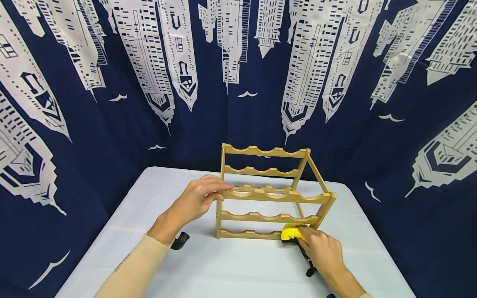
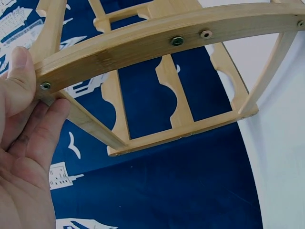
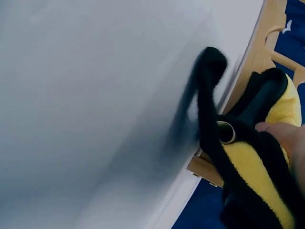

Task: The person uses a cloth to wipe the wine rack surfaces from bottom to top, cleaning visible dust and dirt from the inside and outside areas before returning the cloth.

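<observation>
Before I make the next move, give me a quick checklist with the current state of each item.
1. Left hand steadying the wooden rack: ok, thumb and fingers at its upper left front corner.
2. Rack upright on the white table: ok.
3. Yellow cloth in the right hand: ok.
4. Cloth fully gathered: not ok, a black-edged loop sticks out.
5. Cloth at the rack's lower right front: ok.
6. Cloth pressed firmly against the wood: cannot tell.

Rack point(image 1: 257, 194) at left fingers point(image 2: 47, 131): smooth wood, low sheen. Screw point(image 2: 45, 86) just beside them: metal. Cloth point(image 3: 250, 169) in right fingers point(image 3: 288, 136): fuzzy, matt.
</observation>
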Demonstrator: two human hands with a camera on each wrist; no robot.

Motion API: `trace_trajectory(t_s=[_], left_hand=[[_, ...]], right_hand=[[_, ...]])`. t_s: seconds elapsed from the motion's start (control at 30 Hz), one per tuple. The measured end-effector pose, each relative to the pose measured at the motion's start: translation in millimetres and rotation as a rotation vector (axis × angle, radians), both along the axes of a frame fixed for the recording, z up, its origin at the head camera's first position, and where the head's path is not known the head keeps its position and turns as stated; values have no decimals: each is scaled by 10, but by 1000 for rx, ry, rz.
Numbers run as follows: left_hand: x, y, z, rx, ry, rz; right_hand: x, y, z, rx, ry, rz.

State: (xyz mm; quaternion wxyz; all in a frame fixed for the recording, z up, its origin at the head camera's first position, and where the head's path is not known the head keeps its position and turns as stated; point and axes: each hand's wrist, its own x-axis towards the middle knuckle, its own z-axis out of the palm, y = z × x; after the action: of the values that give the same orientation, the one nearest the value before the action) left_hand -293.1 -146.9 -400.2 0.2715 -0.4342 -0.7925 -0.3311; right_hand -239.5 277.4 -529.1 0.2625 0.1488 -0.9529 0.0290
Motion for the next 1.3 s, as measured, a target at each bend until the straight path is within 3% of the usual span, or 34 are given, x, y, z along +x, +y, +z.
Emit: trace_trajectory(t_s=[0.2,0.4,0.57,0.83,1.03,1.3], left_hand=[[11,24,10,27,-119,8],[19,31,56,15,-199,27],[36,23,70,2,-249,45],[76,-4,55,9,-270,85],[74,-5,39,16,-269,73],[80,1,63,25,-290,59]], right_hand=[[49,-56,46,-62,56,94],[24,-281,90,-85,166,359],[-41,-615,112,-138,77,504],[-183,-1327,133,-160,-171,684],[-275,-1668,19,-123,-290,680],[-296,-1739,-64,-184,-396,539]])
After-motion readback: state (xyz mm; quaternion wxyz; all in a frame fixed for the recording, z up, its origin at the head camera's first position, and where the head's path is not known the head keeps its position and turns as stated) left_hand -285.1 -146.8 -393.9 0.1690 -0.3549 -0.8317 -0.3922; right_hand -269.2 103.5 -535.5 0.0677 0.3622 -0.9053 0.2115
